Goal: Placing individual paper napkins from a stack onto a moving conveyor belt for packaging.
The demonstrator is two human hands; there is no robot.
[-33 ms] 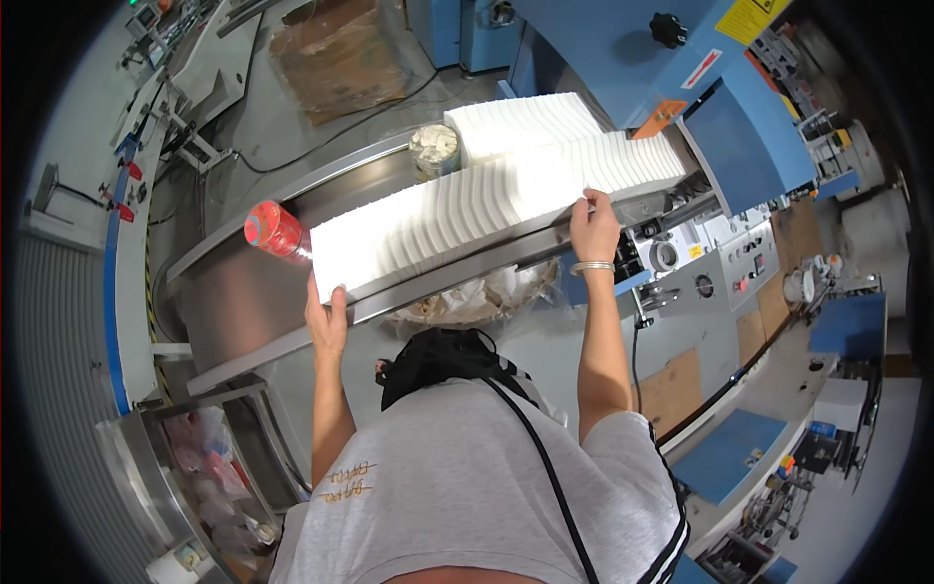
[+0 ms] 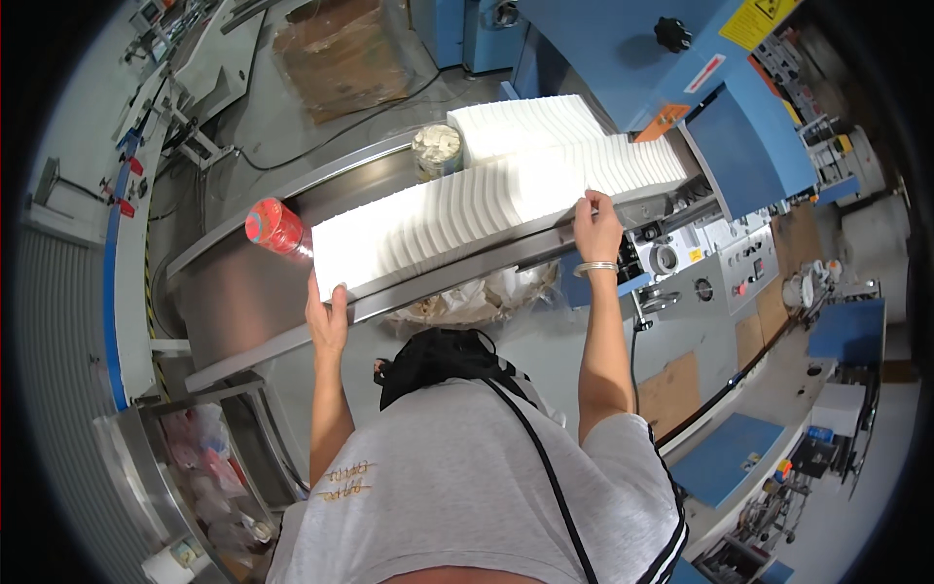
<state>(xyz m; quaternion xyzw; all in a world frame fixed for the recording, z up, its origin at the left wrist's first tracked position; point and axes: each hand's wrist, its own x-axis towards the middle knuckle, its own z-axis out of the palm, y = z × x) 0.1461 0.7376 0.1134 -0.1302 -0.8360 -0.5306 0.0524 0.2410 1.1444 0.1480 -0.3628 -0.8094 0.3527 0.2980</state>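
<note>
A long row of white, soft-looking folded paper stacks (image 2: 438, 224) stands packed together on a metal trough (image 2: 243, 302). My left hand (image 2: 328, 316) is at the row's left end, its thumb on the near side and the fingers partly hidden behind the end face. Further right, my right hand (image 2: 597, 232) has its fingers bent together against the row's near edge; the fingertips' exact hold is hard to see. Beside the left end a red cylinder (image 2: 279, 229) lies tilted. A clear jar of pale pieces (image 2: 437, 153) stands behind the row, next to a second white row (image 2: 525, 125).
A blue machine (image 2: 623, 49) with a black knob rises at the far right, its orange bracket (image 2: 662, 121) over the row. Below the trough sits a bag of crumpled paper (image 2: 477, 297). A bin of plastic waste (image 2: 209, 467) stands at near left, a cardboard box (image 2: 341, 58) behind.
</note>
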